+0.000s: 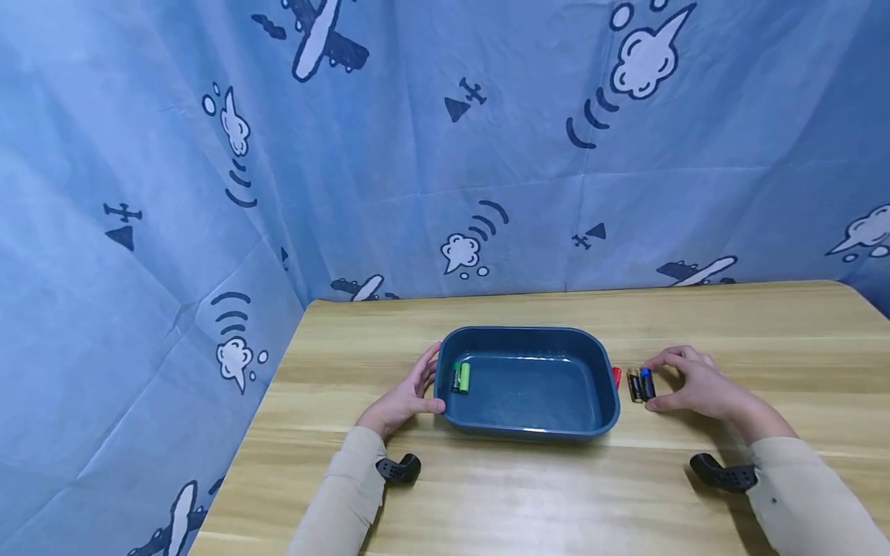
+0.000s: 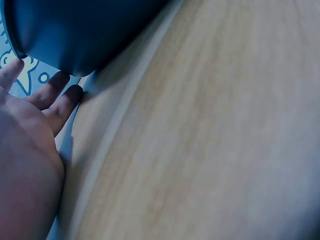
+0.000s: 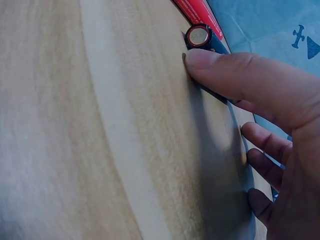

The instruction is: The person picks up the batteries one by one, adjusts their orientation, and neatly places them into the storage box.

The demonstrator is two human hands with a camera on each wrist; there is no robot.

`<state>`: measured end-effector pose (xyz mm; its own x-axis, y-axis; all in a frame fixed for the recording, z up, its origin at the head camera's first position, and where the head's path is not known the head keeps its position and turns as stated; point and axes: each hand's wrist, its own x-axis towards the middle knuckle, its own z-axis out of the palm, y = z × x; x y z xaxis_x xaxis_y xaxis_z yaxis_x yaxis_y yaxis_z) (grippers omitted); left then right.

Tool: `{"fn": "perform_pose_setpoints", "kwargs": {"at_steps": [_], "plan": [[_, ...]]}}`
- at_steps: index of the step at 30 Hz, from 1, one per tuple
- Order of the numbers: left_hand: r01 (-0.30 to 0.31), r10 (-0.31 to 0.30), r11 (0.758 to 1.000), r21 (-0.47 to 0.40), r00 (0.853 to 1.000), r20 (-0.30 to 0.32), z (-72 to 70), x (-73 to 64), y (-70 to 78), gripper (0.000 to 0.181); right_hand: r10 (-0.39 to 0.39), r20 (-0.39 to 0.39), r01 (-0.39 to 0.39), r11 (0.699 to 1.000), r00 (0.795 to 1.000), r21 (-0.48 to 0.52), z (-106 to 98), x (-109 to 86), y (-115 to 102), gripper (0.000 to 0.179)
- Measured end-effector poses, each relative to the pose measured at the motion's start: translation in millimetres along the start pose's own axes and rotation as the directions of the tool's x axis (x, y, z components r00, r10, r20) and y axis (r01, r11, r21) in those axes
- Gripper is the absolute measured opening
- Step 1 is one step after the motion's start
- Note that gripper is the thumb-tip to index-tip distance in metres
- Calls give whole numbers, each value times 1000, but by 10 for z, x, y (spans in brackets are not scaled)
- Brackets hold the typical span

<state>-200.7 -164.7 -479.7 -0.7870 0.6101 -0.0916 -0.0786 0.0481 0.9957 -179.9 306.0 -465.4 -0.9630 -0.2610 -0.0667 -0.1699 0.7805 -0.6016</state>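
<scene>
A dark blue rectangular tray (image 1: 528, 432) stands on the table. My left hand (image 1: 406, 398) is at its left end, thumb by the near corner and the other fingers extended against the outer wall. Inside, at the left, lie a light green battery (image 1: 464, 378) and a dark battery with a green top (image 1: 456, 378). Right of the tray, my right hand (image 1: 698, 386) pinches a dark battery with a blue end (image 1: 648, 384), index finger at the far end and thumb at the near end. Directly beside it lies a black and gold battery (image 1: 634, 385).
A red battery (image 1: 616, 376) lies close to the tray's right wall, partly hidden by it. The wooden table (image 1: 542, 494) runs back to a blue printed curtain (image 1: 431, 154). A black wrist device (image 1: 723, 472) sits on the right sleeve, another (image 1: 399, 468) on the left.
</scene>
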Motion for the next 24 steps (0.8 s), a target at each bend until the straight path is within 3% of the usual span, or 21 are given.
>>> {"fn": "perform_pose_setpoints", "kwargs": {"at_steps": [7, 15, 24], "plan": [[7, -7, 1000, -17, 1000, -7, 38, -20, -7, 96, -24, -19, 24, 1000, 1000, 4, 14, -45, 29, 64], [-5, 5, 1000, -30, 1000, 2, 51, -28, -1, 98, -57, 14, 55, 990, 998, 127, -89, -37, -9, 60], [-11, 11, 1000, 4, 1000, -4, 37, -14, 4, 92, -29, 3, 29, 995, 1000, 91, -259, -5, -137, 62]]}}
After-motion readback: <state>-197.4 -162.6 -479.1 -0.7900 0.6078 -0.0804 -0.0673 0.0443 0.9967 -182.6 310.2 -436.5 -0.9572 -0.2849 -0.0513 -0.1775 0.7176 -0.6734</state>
